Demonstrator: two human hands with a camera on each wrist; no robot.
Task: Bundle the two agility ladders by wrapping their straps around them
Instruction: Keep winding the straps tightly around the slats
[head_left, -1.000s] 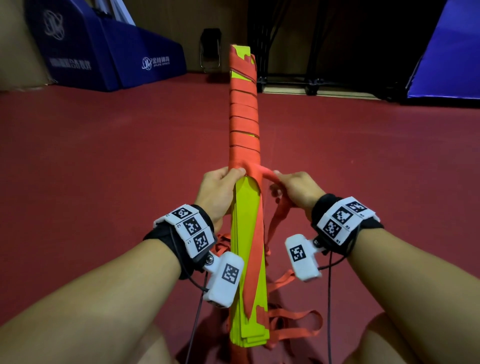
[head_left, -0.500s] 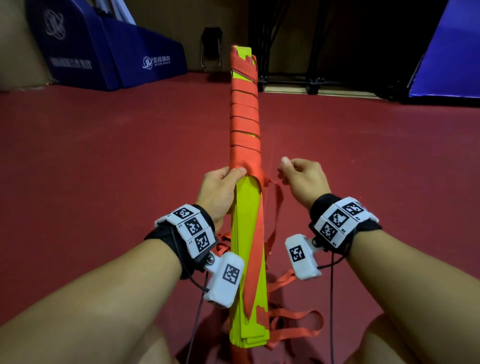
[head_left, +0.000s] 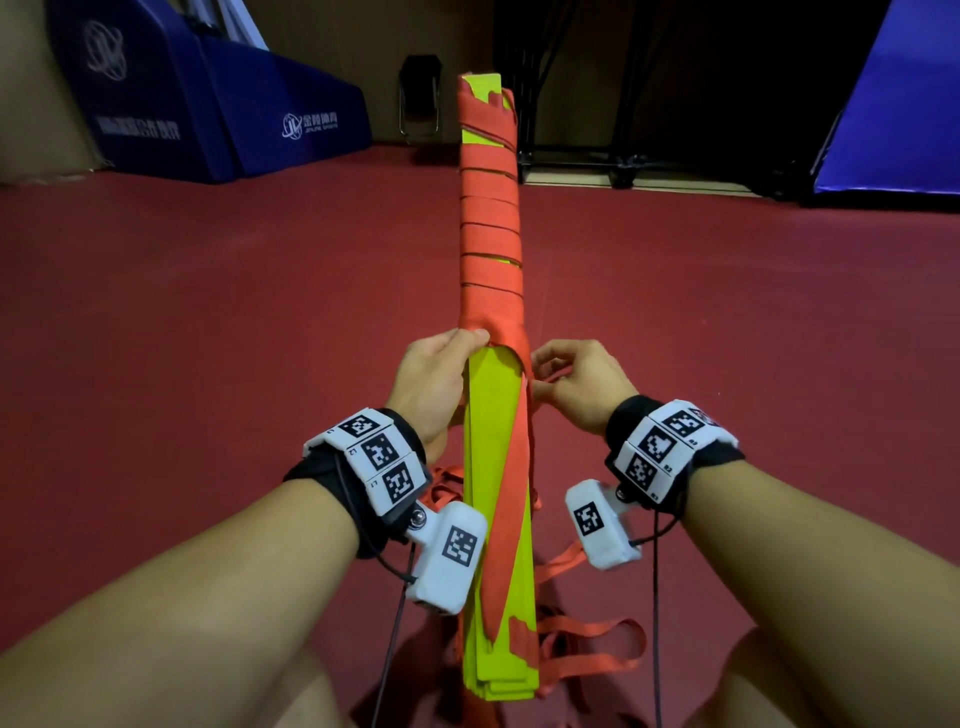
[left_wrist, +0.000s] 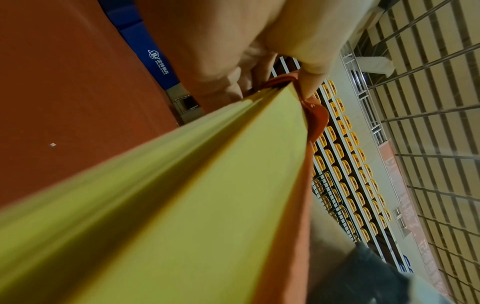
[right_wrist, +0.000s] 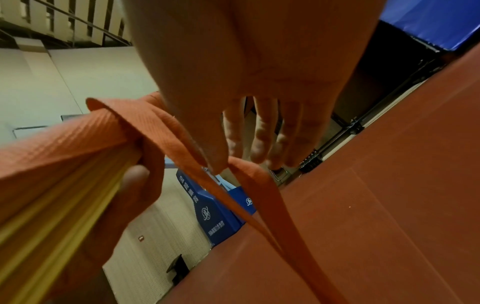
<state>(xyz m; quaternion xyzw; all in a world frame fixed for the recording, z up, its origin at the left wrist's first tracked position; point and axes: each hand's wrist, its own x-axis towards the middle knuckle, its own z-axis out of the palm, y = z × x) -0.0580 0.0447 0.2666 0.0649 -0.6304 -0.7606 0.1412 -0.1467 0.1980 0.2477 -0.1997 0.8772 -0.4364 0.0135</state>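
Observation:
The stacked yellow-green ladder rungs (head_left: 493, 431) stand out lengthwise in front of me, and their far half is bound in turns of orange strap (head_left: 489, 244). My left hand (head_left: 457, 358) grips the stack just below the last turn, thumb (left_wrist: 310, 82) on top and fingers underneath. My right hand (head_left: 550, 379) is at the stack's right edge. There its thumb and fingers (right_wrist: 255, 139) pinch the free strap (right_wrist: 249, 174), which runs from the last turn down toward the floor. Loose orange strap loops (head_left: 587, 639) hang under the near end.
Red sports floor (head_left: 208, 338) lies all around. Blue padded mats (head_left: 234, 119) lean at the back left, and another blue mat (head_left: 893, 104) at the back right. A dark folding chair (head_left: 421, 104) and a black metal frame (head_left: 597, 161) stand behind the bundle.
My right hand drew the strap across at the last turn, lifted off to the right, and has now come back down against the stack's right edge. The left hand has kept its grip.

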